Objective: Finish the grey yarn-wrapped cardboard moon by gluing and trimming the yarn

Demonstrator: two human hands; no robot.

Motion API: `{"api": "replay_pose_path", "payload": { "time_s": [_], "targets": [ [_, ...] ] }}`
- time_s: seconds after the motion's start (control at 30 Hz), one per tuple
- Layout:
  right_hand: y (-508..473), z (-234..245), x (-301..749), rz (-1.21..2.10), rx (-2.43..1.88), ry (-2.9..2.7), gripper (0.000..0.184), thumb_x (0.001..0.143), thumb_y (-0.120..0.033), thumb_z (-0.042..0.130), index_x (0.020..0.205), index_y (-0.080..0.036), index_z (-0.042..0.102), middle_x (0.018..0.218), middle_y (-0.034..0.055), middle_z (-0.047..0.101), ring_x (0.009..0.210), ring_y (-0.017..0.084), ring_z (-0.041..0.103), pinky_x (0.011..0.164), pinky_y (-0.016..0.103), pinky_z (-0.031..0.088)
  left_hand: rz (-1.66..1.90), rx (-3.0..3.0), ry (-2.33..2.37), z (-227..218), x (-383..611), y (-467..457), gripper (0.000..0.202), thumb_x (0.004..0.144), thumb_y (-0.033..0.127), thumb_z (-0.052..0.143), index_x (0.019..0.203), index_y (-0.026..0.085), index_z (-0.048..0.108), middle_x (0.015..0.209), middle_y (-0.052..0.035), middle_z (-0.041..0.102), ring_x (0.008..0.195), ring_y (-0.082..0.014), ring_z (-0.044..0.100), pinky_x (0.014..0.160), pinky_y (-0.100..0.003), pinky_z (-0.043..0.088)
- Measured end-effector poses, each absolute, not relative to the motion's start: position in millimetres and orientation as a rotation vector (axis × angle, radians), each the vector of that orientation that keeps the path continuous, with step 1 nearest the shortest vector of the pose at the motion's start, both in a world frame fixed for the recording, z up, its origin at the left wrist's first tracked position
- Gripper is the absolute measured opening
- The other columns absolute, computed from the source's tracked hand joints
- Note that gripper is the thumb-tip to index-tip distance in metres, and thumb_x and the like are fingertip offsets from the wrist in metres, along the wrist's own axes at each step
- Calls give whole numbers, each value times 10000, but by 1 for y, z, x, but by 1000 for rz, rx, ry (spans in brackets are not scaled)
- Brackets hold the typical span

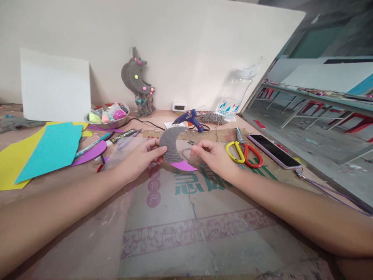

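In the head view, my left hand (pixel 151 153) pinches a crescent moon cutout (pixel 171 146) by its left edge, above the work surface. Grey yarn is wound closely round most of the crescent; its lower tip (pixel 185 166) is bare purple. My right hand (pixel 208 151) is just right of the crescent, fingers pinched together on a strand of grey yarn (pixel 186 151) that curves toward the crescent. Behind them lies a blue hot glue gun (pixel 189 119), with a bundle of grey yarn (pixel 214 118) beside it.
Scissors (pixel 244 153) with yellow and orange handles and a phone (pixel 274 151) lie at right. Coloured sheets (pixel 52 151), pens and a bowl (pixel 109 122) of bright clay are at left. A finished-looking grey moon ornament (pixel 136 77), small clock (pixel 179 106) and clear bottle (pixel 234 93) stand behind.
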State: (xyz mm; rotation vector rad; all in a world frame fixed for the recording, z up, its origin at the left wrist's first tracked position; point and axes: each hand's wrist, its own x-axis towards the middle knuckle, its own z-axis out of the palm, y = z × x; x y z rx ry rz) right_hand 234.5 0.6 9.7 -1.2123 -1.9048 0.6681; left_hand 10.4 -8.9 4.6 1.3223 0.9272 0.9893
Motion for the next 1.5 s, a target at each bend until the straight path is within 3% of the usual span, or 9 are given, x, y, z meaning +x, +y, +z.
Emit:
{"api": "replay_pose_path", "payload": {
  "time_s": [0.1,0.2,0.3,0.47,0.8,1.2,1.5],
  "targets": [
    [-2,12,233,762,-1132,-1916,229,864,-337,487,861,-188,661,825,26,665,702,122,551,633,253,418,997,1311,923,3,9,-8,198,779,363,607,851,188,552,700,19,549,538,-71,449,471,-184,324],
    [-5,12,230,1034,-1013,-1883,243,845,-299,514,1055,-207,594,1007,42,658,636,91,530,595,245,442,1003,1340,935,3,10,-7,211,778,371,606,873,187,565,723,13,563,552,-75,460,475,-186,322],
    [-6,10,229,1199,-920,-1864,287,830,-296,535,1101,-203,556,987,45,647,639,82,528,593,236,445,994,1342,920,4,10,-8,202,782,365,602,861,185,556,707,16,556,551,-76,457,473,-185,320],
    [-6,9,227,1196,-943,-1898,275,801,-287,572,1059,-193,574,725,-21,570,633,86,506,574,217,412,973,1348,908,5,9,-8,197,798,372,586,837,188,525,664,26,513,542,-81,433,464,-186,317],
    [-3,9,227,1014,-1086,-1928,199,766,-371,590,742,-173,587,634,-20,515,587,99,447,548,236,374,969,1401,912,6,9,-7,198,804,379,573,846,192,526,638,35,490,540,-87,425,493,-201,298],
    [-2,6,229,1000,-1080,-1902,218,797,-385,566,764,-170,563,616,-34,464,569,92,401,541,236,325,913,1344,903,6,9,-8,238,800,410,578,901,200,531,585,56,423,485,-70,371,443,-184,277],
    [0,6,229,1018,-1082,-1920,232,837,-394,511,850,-169,569,649,-26,457,571,95,384,520,227,308,963,1400,882,5,10,-6,269,789,413,583,909,176,539,616,44,467,513,-76,391,471,-194,282]
  ]
}}
